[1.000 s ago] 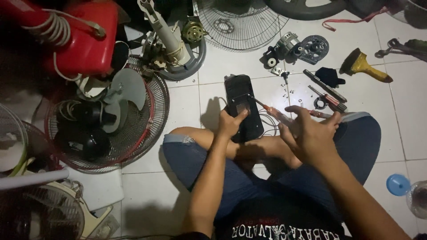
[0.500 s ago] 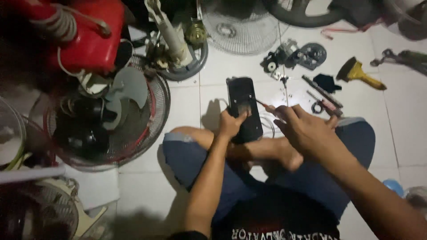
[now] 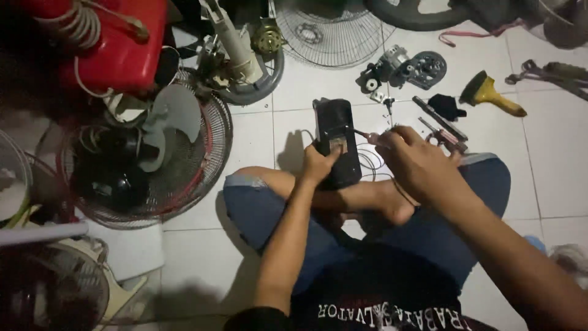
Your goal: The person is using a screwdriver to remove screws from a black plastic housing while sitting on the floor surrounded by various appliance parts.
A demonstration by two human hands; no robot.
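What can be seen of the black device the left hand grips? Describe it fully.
The black device is a long, flat, rectangular box that looks like plastic, with a small pale patch near its middle. It stands tilted on the person's crossed legs above the white tile floor. The left hand grips its lower part; the right hand holds a thin tool to its right edge.

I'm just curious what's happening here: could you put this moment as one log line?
left hand: grips black panel | right hand: holds thin tool at panel | seated on tiled floor
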